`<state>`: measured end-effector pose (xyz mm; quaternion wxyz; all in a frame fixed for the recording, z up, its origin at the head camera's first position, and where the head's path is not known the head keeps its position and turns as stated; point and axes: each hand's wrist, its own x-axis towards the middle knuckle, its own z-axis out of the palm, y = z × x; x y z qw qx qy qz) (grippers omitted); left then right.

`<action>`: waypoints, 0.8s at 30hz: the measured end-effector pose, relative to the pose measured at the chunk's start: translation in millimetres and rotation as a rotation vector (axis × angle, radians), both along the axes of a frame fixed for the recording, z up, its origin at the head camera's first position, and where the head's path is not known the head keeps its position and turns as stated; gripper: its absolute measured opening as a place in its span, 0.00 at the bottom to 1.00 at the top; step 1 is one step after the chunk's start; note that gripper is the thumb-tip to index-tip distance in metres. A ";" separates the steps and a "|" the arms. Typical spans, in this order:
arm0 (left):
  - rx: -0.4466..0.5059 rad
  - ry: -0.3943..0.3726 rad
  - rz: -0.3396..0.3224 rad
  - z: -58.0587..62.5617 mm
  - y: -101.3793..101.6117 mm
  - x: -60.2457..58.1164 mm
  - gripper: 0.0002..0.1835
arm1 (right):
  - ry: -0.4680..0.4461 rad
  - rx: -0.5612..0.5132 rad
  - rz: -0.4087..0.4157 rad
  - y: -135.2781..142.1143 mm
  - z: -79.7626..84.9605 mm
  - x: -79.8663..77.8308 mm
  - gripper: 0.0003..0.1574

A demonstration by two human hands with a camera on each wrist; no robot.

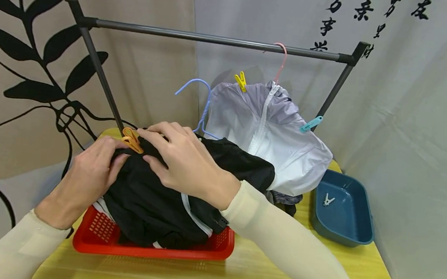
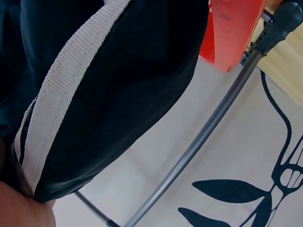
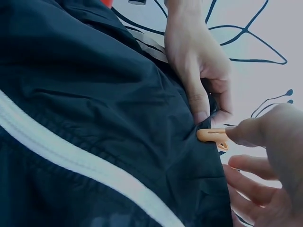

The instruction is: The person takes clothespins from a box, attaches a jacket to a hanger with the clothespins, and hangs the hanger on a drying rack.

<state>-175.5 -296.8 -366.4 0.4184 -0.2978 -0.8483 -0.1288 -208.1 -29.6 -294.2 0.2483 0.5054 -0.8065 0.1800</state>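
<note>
A black jacket (image 1: 152, 204) with a white front strip is bunched over a red basket (image 1: 148, 252). At its left upper edge, my left hand (image 1: 93, 163) pinches the cloth between thumb and fingers. An orange clothespin (image 3: 210, 135) is clipped onto that edge, right beside the left fingertips. My right hand (image 1: 190, 165) reaches across the jacket with its fingers spread. In the right wrist view its thumb overlaps the clothespin's end, while the other fingers stand apart from it. Behind the jacket rises the hook of a blue hanger (image 1: 206, 106).
A grey rack bar (image 1: 217, 38) carries a pink hanger (image 1: 282, 64) with a white and lilac jacket (image 1: 284, 141), on which sit a yellow clothespin (image 1: 240, 82) and a light blue clothespin (image 1: 311, 124). At right, a blue tray (image 1: 344, 232) holds a white clothespin (image 1: 328, 200).
</note>
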 end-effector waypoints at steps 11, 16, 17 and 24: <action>0.010 -0.022 0.016 -3.3 -0.8 0.3 0.31 | 0.112 -0.096 0.016 28.2 -20.5 10.3 0.29; 0.018 -0.032 0.036 -4.8 -1.2 1.7 0.25 | 0.101 -0.140 0.028 47.8 -27.9 17.8 0.30; 0.021 -0.037 0.041 -4.9 -1.3 2.1 0.20 | 0.097 -0.150 0.031 52.2 -29.7 18.9 0.29; 0.026 -0.051 0.072 -5.6 -4.1 4.6 0.15 | 0.085 -0.177 0.019 86.2 -44.5 22.5 0.29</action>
